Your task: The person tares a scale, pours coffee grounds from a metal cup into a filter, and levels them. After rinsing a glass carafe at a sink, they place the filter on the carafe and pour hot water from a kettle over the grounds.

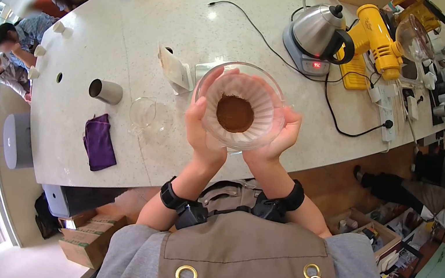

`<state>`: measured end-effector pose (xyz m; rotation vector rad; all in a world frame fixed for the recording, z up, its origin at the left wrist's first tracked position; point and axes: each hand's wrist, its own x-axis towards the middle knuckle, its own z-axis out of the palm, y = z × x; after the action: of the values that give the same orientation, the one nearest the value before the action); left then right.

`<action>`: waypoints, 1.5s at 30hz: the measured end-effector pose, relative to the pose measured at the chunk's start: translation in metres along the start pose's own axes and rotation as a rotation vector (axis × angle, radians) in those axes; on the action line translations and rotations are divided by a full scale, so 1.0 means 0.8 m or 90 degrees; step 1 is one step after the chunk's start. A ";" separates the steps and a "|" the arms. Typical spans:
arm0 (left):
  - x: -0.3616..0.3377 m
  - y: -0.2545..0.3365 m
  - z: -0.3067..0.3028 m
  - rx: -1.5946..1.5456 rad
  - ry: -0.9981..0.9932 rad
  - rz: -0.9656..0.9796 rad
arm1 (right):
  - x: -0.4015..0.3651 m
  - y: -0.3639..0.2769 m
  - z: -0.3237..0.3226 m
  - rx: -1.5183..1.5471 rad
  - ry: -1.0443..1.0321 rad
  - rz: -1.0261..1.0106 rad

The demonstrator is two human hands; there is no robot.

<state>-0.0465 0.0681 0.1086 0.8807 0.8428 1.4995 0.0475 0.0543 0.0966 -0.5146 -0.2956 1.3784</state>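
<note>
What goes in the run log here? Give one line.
left hand: holds glass dripper | right hand: holds glass dripper | inside: paper filter, coffee grounds

Bright daylight, glare spots on the counter [155, 16] (fisheye bends edges, black corners).

The counter [137, 13] lies open far left; left of my glass dripper [258, 75], a glass server [147, 114], tipped cup [105, 91] and purple cloth [99, 142] crowd in. On the right, a kettle [316, 34] and black cable [348, 126] block me.

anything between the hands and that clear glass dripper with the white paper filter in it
Nothing visible. The left hand and the right hand cup the clear glass dripper directly, touching its wall from both sides; the white paper filter sits inside it.
</note>
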 end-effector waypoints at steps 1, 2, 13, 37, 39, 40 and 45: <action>-0.001 0.001 -0.003 -0.018 -0.033 -0.016 | 0.000 0.002 -0.001 -0.001 -0.024 -0.006; -0.001 0.001 -0.005 -0.036 -0.067 -0.032 | 0.001 0.001 -0.001 -0.001 -0.025 -0.006; -0.006 -0.002 -0.019 -0.183 -0.015 0.007 | 0.002 -0.013 0.005 -0.196 -0.125 0.022; 0.014 0.016 -0.237 1.033 0.023 0.203 | 0.055 -0.079 -0.111 0.029 -0.042 0.253; 0.013 0.002 -0.269 0.988 0.019 0.186 | 0.054 -0.089 -0.119 -0.009 -0.047 0.226; 0.012 0.000 -0.275 0.948 0.028 0.166 | 0.053 -0.093 -0.124 -0.047 -0.057 0.210; -0.009 0.010 -0.272 0.959 0.026 0.151 | 0.035 -0.094 -0.143 -0.131 0.097 0.160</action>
<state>-0.2424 0.0535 0.0146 2.0513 1.9896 0.8510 0.1725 0.0539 0.0346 -0.8465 -0.2558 1.5502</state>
